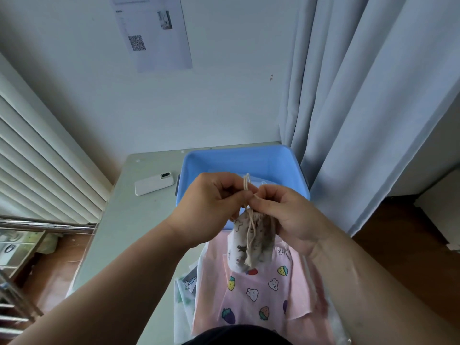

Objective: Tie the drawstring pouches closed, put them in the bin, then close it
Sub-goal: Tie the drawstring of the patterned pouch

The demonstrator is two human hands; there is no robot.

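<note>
Now both your left hand (211,202) and right hand (286,215) pinch the cord (247,185) above the hanging pouch (251,242); the blue bin (239,158) lies just beyond, farther away

Pale wall (224,95) straight ahead, flat and matte. A printed sheet (151,31) is stuck to it high up, bearing a QR code and a small photo; the text is too small to read. Grey-blue curtains (361,95) hang in long folds on the right, reaching down beside the far corner of a grey-green table (132,220) pushed against the wall. White ribbed radiator (37,158) on the left wall. Metal rack (25,245) below it, contents blurred. Reddish-brown wood floor (398,245) on both sides. Soft, cool daylight, no hard shadows.
</note>
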